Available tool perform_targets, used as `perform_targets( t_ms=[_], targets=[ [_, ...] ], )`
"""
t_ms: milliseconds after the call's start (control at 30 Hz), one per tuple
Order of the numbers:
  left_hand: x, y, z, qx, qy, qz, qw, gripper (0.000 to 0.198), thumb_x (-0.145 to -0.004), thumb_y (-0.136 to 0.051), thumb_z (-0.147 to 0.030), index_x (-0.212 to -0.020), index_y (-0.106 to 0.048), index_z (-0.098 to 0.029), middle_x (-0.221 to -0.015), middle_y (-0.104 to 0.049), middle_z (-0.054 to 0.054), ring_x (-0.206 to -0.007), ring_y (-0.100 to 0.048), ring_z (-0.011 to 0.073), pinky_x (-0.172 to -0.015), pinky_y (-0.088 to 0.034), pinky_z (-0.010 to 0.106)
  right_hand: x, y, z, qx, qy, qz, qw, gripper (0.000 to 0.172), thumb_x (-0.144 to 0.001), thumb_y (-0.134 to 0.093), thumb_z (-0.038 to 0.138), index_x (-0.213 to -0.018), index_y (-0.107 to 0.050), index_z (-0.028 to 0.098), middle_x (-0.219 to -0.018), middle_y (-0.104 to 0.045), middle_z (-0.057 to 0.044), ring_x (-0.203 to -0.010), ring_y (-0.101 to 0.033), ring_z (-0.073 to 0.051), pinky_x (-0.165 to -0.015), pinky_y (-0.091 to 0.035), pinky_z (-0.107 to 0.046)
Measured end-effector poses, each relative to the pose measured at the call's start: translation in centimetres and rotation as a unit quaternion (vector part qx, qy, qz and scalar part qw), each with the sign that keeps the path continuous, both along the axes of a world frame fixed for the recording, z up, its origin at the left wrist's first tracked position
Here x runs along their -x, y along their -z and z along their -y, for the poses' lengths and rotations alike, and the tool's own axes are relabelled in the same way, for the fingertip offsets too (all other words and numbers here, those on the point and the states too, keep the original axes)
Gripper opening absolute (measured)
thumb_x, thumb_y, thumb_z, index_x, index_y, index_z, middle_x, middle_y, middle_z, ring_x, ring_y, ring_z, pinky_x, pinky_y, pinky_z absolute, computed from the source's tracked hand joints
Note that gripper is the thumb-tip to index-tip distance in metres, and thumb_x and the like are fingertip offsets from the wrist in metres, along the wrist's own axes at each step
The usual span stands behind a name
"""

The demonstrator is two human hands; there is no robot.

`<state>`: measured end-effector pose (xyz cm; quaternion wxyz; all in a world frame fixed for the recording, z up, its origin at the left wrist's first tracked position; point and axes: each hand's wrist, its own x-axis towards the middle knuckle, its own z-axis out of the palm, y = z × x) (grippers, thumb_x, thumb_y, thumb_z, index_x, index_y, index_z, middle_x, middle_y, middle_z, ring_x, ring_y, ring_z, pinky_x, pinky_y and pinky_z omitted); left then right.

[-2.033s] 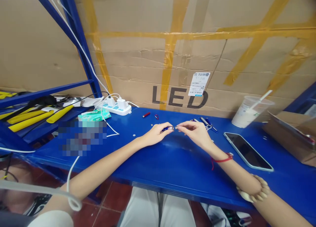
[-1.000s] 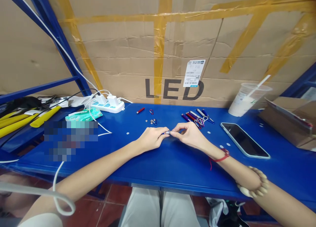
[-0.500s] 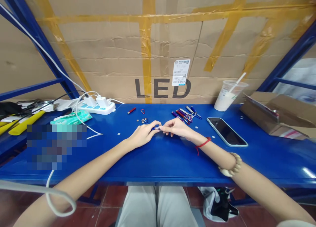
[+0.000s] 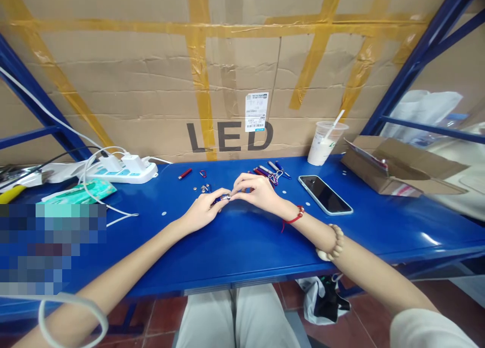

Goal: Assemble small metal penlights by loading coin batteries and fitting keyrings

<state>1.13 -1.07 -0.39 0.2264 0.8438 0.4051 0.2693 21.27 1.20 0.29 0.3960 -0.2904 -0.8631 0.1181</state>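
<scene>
My left hand [image 4: 201, 210] pinches a small blue tube-shaped keychain light [image 4: 220, 199] just above the blue table [image 4: 242, 242]. My right hand [image 4: 256, 191] meets it from the right, fingers closed on the light's silver end. Both hands touch the same piece at the table's middle. Behind my right hand lies a small pile of similar red and blue lights with key rings [image 4: 271, 170]. A red tube [image 4: 185, 174], a red clip [image 4: 203, 174] and tiny silver parts [image 4: 204, 188] lie behind my left hand.
A phone [image 4: 325, 194] lies face up to the right, with a plastic cup and straw [image 4: 324, 143] behind it. An open cardboard box [image 4: 397, 166] sits far right. A white power strip [image 4: 121, 170] with chargers, cables and a teal pack [image 4: 78, 192] lie left. A taped carton stands behind.
The view has swung to the right, so everything sits further left in frame. Both hands have stayed together on the small light, and my right fingers have closed over its end.
</scene>
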Motion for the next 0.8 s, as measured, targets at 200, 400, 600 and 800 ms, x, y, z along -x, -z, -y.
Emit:
perform_targets(
  t_ms=[200,400,600,800],
  targets=[
    [-0.2,0.4,0.5,0.024,0.01,0.01,1.0,0.022,-0.088,-0.04,-0.034,-0.095,-0.054,-0.019,-0.062,-0.056,-0.003,-0.058,-0.053,0.0118,-0.062,-0.041,0.021,0.2,-0.1,0.5,0.037,0.035,0.04,0.998,0.013,-0.074,-0.069,0.034,-0.073,-0.073,0.021,-0.082,-0.065,0.0,-0.069,-0.057,-0.01,-0.062,-0.039,-0.021],
    [-0.2,0.8,0.9,0.015,-0.009,0.001,1.0,0.016,-0.088,-0.042,-0.035,-0.088,-0.048,-0.02,-0.08,-0.063,-0.001,-0.069,-0.058,0.0139,-0.063,-0.04,0.023,0.4,0.1,0.8,0.072,0.043,0.04,0.996,0.008,-0.072,-0.072,0.029,-0.07,-0.072,0.021,-0.08,-0.064,0.001,-0.069,-0.058,-0.01,-0.062,-0.04,-0.021],
    [-0.2,0.7,1.4,-0.001,-0.029,-0.047,0.998,0.012,-0.089,-0.039,-0.032,-0.088,-0.046,-0.022,-0.087,-0.064,0.0,-0.075,-0.062,0.0174,-0.064,-0.041,0.025,0.7,0.9,0.9,0.092,0.029,0.01,0.995,0.008,-0.072,-0.072,0.026,-0.069,-0.072,0.019,-0.076,-0.065,-0.001,-0.065,-0.058,-0.011,-0.063,-0.043,-0.023],
    [-0.1,0.5,1.5,-0.024,-0.03,-0.086,0.996,0.012,-0.09,-0.036,-0.031,-0.09,-0.045,-0.023,-0.096,-0.066,0.002,-0.085,-0.065,0.0212,-0.067,-0.044,0.027,1.0,1.0,0.9,0.115,0.022,-0.007,0.993,0.007,-0.071,-0.072,0.024,-0.068,-0.072,0.018,-0.074,-0.065,-0.002,-0.065,-0.058,-0.012,-0.063,-0.045,-0.024]
  ],
)
